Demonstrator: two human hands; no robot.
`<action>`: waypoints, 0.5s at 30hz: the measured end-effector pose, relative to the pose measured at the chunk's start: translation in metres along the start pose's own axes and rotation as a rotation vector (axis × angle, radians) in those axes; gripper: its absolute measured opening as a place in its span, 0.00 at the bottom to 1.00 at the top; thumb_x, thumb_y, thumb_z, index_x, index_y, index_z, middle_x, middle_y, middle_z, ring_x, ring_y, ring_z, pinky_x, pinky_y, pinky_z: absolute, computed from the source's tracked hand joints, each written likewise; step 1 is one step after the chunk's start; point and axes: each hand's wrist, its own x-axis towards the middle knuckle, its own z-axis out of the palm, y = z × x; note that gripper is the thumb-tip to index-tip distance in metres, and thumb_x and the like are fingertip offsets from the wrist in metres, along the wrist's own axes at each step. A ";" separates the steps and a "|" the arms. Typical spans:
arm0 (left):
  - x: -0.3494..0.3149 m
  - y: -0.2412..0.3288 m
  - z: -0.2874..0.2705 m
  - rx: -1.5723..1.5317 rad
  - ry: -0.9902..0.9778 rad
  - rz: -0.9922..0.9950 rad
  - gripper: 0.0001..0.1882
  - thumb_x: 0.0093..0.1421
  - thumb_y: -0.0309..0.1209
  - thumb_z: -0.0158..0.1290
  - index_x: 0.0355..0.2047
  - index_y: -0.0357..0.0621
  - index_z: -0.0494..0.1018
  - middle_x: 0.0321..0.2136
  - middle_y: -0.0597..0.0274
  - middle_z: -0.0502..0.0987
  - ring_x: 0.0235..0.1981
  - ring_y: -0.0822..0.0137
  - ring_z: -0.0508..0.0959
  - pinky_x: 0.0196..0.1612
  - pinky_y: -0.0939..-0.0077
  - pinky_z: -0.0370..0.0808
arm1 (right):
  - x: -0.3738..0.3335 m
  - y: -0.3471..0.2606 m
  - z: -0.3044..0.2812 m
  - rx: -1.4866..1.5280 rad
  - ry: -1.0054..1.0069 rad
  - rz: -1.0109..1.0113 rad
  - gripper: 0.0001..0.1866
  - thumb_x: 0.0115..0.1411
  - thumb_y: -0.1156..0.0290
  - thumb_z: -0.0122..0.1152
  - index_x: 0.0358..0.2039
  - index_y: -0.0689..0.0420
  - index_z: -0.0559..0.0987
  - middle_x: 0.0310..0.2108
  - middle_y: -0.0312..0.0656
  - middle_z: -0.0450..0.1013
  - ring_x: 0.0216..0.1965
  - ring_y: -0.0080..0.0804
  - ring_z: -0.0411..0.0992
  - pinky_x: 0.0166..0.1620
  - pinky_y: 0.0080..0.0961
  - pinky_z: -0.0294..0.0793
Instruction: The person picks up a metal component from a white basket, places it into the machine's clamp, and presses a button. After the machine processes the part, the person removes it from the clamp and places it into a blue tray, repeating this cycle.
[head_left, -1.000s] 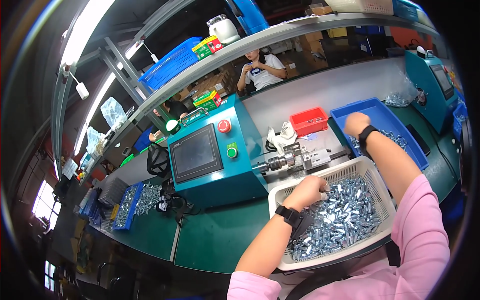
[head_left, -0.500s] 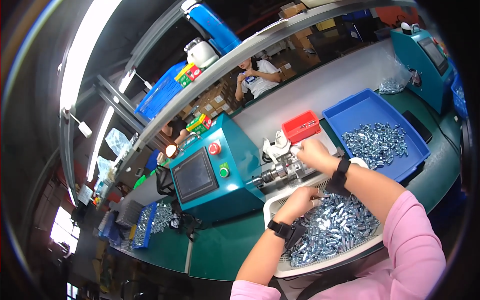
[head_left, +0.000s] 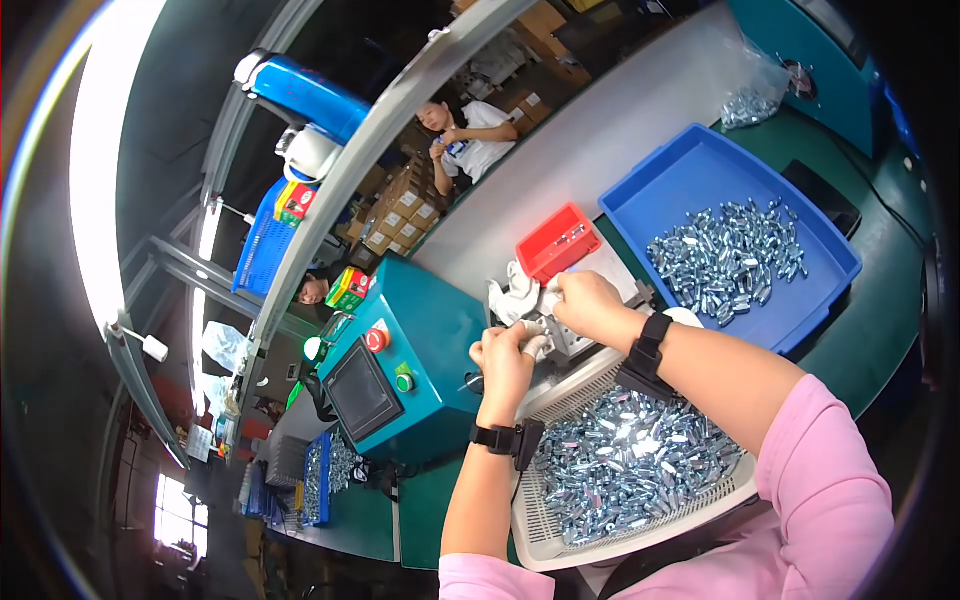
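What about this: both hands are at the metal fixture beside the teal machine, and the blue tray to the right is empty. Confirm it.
Not quite. The head view shows the blue tray holds a pile of shiny metal parts. The rest stands: the left hand and right hand are at the metal fixture beside the teal machine.

Green workbench (head_left: 880,330), curved by the lens, running from lower left to upper right. On it, standing directly: a teal machine (head_left: 420,360) with a dark screen and a red button, a small metal fixture (head_left: 575,335) beside it with a red box (head_left: 557,241) just behind, a blue tray (head_left: 720,215) with shiny metal parts, and a white perforated basket (head_left: 560,530) full of the same parts at the near edge. Further left, a smaller blue bin (head_left: 320,480) of parts; at far right, a clear bag (head_left: 750,100) of parts and a flat black object (head_left: 820,195) near the tray.
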 end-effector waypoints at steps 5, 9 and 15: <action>0.008 0.002 0.002 0.003 -0.105 -0.059 0.08 0.48 0.36 0.60 0.29 0.50 0.78 0.24 0.65 0.76 0.38 0.65 0.70 0.45 0.67 0.56 | 0.002 0.005 0.000 -0.021 -0.052 0.023 0.13 0.47 0.67 0.54 0.34 0.56 0.78 0.30 0.49 0.75 0.36 0.45 0.73 0.40 0.37 0.72; 0.014 -0.002 -0.002 -0.073 -0.169 -0.083 0.07 0.48 0.35 0.60 0.29 0.50 0.78 0.26 0.64 0.76 0.40 0.64 0.70 0.45 0.66 0.54 | 0.001 -0.001 0.002 -0.022 -0.102 0.012 0.13 0.47 0.67 0.54 0.34 0.56 0.79 0.30 0.48 0.75 0.36 0.45 0.73 0.40 0.37 0.72; 0.012 0.016 0.002 0.126 0.004 0.004 0.08 0.49 0.35 0.58 0.31 0.51 0.78 0.28 0.62 0.76 0.40 0.62 0.69 0.45 0.64 0.54 | 0.004 0.004 0.004 -0.086 -0.107 -0.008 0.12 0.47 0.67 0.54 0.31 0.57 0.79 0.29 0.49 0.75 0.35 0.46 0.73 0.39 0.38 0.72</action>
